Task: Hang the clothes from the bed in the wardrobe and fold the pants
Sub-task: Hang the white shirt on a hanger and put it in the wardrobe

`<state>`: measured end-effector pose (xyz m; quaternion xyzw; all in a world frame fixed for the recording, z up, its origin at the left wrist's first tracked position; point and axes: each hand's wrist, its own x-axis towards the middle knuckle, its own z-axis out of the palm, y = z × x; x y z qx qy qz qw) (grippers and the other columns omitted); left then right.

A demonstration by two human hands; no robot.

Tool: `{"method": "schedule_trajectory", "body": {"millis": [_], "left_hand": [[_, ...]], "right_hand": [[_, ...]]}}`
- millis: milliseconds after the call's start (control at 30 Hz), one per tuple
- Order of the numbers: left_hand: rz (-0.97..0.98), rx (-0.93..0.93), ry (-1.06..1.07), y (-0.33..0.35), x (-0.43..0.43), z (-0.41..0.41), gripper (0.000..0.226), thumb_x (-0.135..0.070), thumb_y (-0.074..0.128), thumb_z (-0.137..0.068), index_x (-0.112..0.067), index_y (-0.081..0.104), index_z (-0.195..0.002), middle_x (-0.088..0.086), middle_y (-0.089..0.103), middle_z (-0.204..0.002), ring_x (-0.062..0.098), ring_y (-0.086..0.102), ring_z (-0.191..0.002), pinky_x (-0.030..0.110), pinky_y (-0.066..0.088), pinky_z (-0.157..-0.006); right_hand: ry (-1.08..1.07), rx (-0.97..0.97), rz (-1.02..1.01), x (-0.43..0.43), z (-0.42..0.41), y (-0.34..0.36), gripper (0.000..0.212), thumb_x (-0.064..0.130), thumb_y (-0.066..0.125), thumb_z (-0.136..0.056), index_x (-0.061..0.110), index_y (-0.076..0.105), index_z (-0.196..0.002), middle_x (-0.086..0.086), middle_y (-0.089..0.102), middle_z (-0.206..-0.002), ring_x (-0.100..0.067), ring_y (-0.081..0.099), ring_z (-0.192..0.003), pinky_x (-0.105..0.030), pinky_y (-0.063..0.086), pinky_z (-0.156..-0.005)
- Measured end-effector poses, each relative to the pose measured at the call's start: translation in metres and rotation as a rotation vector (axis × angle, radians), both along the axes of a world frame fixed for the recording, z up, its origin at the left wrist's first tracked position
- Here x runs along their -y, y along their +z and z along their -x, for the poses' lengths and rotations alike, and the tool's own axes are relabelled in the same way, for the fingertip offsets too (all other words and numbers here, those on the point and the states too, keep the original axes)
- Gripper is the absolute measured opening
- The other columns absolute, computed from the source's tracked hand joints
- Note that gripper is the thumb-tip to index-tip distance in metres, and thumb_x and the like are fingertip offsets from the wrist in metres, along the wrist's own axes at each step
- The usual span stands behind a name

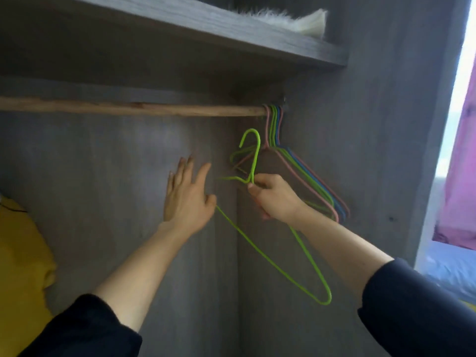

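Inside the grey wardrobe, my right hand (274, 197) grips a lime green wire hanger (260, 253) at its neck, holding it below the wooden rod (128, 109), its hook off the rod. My left hand (186, 194) is spread open just left of it, palm toward the back wall, its heel touching the hanger's lower wire. Several more hangers (309, 176), pink, green and blue, hang bunched at the rod's right end against the side wall. No clothes from the bed are in view.
A grey shelf (231, 29) runs above the rod with a white furry item (291, 18) on it. A yellow fabric thing (20, 266) sits at the lower left. A bright window with pink cloth (461, 189) lies to the right of the wardrobe.
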<state>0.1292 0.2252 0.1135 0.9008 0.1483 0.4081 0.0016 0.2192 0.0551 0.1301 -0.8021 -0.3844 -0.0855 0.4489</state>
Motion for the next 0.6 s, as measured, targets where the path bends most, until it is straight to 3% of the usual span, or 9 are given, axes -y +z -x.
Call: {"method": "schedule_trajectory", "body": {"millis": [100, 200, 367, 433, 600], "left_hand": [[0.111, -0.098, -0.092, -0.05, 0.02, -0.001, 0.061, -0.026, 0.05, -0.093, -0.017, 0.027, -0.149, 0.014, 0.026, -0.155, 0.028, 0.018, -0.144, 0.039, 0.013, -0.118], [0.217, -0.087, -0.231, -0.09, 0.047, 0.001, 0.046, -0.019, 0.046, -0.096, -0.01, 0.041, -0.141, 0.016, 0.044, -0.143, 0.031, 0.036, -0.134, 0.038, 0.024, -0.112], [0.3, -0.14, -0.418, -0.151, 0.103, 0.005, 0.034, -0.017, 0.041, -0.099, -0.008, 0.052, -0.129, 0.015, 0.053, -0.132, 0.033, 0.045, -0.124, 0.039, 0.033, -0.107], [0.318, -0.176, -0.458, -0.175, 0.133, 0.007, 0.033, -0.02, 0.04, -0.099, -0.01, 0.054, -0.127, 0.012, 0.054, -0.13, 0.031, 0.045, -0.12, 0.038, 0.035, -0.104], [0.354, -0.25, -0.55, -0.223, 0.223, 0.019, 0.031, -0.021, 0.041, -0.097, -0.013, 0.059, -0.121, 0.009, 0.058, -0.126, 0.029, 0.046, -0.117, 0.037, 0.038, -0.098]], "right_hand": [[-0.002, -0.151, 0.066, 0.031, 0.016, -0.034, 0.025, 0.007, 0.047, -0.092, 0.012, 0.049, -0.068, -0.005, 0.051, -0.053, -0.017, 0.052, -0.038, -0.02, 0.036, -0.035], [-0.062, -0.271, 0.098, 0.069, 0.032, -0.065, 0.021, 0.002, 0.048, -0.087, 0.01, 0.052, -0.068, -0.006, 0.048, -0.049, -0.017, 0.048, -0.036, -0.02, 0.035, -0.036], [-0.198, -0.376, 0.11, 0.138, 0.067, -0.116, 0.026, 0.025, 0.061, -0.092, 0.018, 0.06, -0.067, 0.009, 0.036, -0.038, -0.011, 0.034, -0.032, -0.018, 0.031, -0.035], [-0.256, -0.384, 0.153, 0.173, 0.083, -0.134, 0.033, 0.032, 0.062, -0.092, 0.019, 0.059, -0.061, 0.009, 0.036, -0.036, -0.007, 0.034, -0.03, -0.018, 0.031, -0.034], [-0.375, -0.497, 0.279, 0.272, 0.122, -0.165, 0.022, 0.032, 0.068, -0.088, 0.013, 0.071, -0.077, 0.006, 0.048, -0.038, -0.012, 0.044, -0.033, -0.025, 0.044, -0.043]]}}
